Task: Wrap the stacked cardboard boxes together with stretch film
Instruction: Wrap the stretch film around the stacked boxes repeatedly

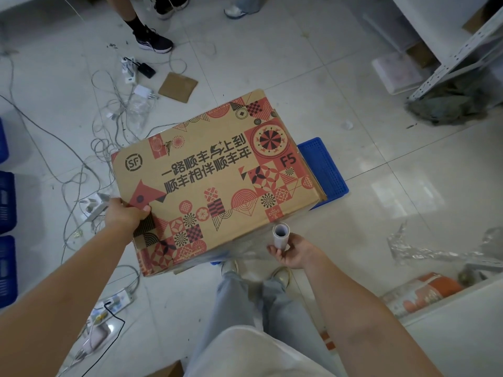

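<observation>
Pale floor tiles [367,85] spread under everything we see, and we read the scene from the left edge across. Blue crates [6,202] sit stacked at the far left, and beside them a tangle of grey cables [89,148] runs over the floor toward a white power strip [117,300] lower down. Our left hand [125,213] has its grip on the near left corner of the printed cardboard box [215,175] — thumb lying on the top face, fingers wrapped down over the edge. That box sits in the middle of the view on top of a blue crate [324,170] whose rim shows past its right side; whatever is stacked beneath it is hidden from us. Just beside the box's near right corner, our right hand [292,254] curls its grip round a white stretch film roll [281,236], held upright with its hollow core facing us. Clear film clings along the box's lower near side. Farther right, crumpled film scraps [424,251] lie on the tiles, and a grey metal shelf frame [457,50] stands at the upper right.
</observation>
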Motion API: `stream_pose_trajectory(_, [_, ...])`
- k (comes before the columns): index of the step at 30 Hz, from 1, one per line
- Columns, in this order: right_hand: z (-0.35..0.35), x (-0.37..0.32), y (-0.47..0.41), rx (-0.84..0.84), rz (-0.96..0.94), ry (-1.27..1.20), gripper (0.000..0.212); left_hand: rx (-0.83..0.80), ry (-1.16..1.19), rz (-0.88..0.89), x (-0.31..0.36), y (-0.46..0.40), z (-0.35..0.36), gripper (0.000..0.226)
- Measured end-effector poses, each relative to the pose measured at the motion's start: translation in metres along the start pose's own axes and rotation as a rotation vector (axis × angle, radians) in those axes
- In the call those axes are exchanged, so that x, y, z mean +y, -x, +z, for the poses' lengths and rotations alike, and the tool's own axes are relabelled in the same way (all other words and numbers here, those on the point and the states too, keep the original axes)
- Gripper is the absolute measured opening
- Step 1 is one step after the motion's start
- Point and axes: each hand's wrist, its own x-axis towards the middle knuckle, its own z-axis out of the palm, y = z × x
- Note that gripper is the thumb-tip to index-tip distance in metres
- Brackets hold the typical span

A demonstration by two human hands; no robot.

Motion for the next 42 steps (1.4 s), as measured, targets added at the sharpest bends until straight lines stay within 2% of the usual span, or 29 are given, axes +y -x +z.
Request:
stream_pose_trajectory(3, [-0.001, -0.001, 0.004, 0.009, 0.002, 0.055, 0.041, -0.009, 0.032, -0.015, -0.001, -0.003, -0.001, 0.042])
stream_pose_trajectory(10, [0.004, -0.004, 0.009, 0.028, -0.061, 0.232, 0.018, -0.087, 0.1, -0.064, -0.006, -0.017, -0.004, 0.042])
stream_pose_trajectory(13, [0.002, -0.004, 0.006, 0.062, -0.129, 0.27, 0.031, -0.075, 0.095, -0.056, -0.005, -0.013, -0.004, 0.047])
stream_pose_trajectory(15, [0.0, -0.001, 0.008, 0.061, -0.129, 0.286, 0.031, -0.06, 0.089, -0.048, -0.006, -0.012, -0.004, 0.049])
stream_pose_trajectory(20, [-0.005, 0.011, 0.016, 0.021, -0.108, 0.167, 0.011, -0.095, 0.154, -0.044, -0.01, -0.014, -0.002, 0.047])
stream_pose_trajectory(23, [0.001, 0.008, 0.027, -0.011, -0.062, 0.013, 0.017, -0.126, 0.192, -0.058, -0.013, -0.017, -0.004, 0.043])
stream_pose_trajectory(30, [0.006, -0.004, 0.005, -0.023, -0.083, -0.182, 0.032, -0.15, 0.219, -0.044, -0.018, -0.02, -0.006, 0.042])
stream_pose_trajectory(31, [0.008, -0.003, 0.005, -0.042, -0.098, -0.192, 0.042, -0.155, 0.217, -0.043, -0.019, -0.021, -0.006, 0.041])
stream_pose_trajectory(33, [0.011, -0.003, 0.006, -0.143, -0.134, -0.185, 0.075, -0.163, 0.216, -0.039, -0.019, -0.02, -0.006, 0.041])
stream_pose_trajectory(34, [0.014, -0.003, 0.007, -0.165, -0.143, -0.167, 0.081, -0.168, 0.216, -0.041, -0.02, -0.021, -0.006, 0.041])
stream_pose_trajectory(37, [0.023, -0.003, 0.013, -0.07, -0.166, -0.16, 0.043, -0.177, 0.213, -0.056, -0.019, -0.022, -0.008, 0.043])
stream_pose_trajectory(42, [0.026, -0.002, 0.014, -0.01, -0.157, -0.198, 0.037, -0.188, 0.228, -0.089, -0.019, -0.021, -0.009, 0.044])
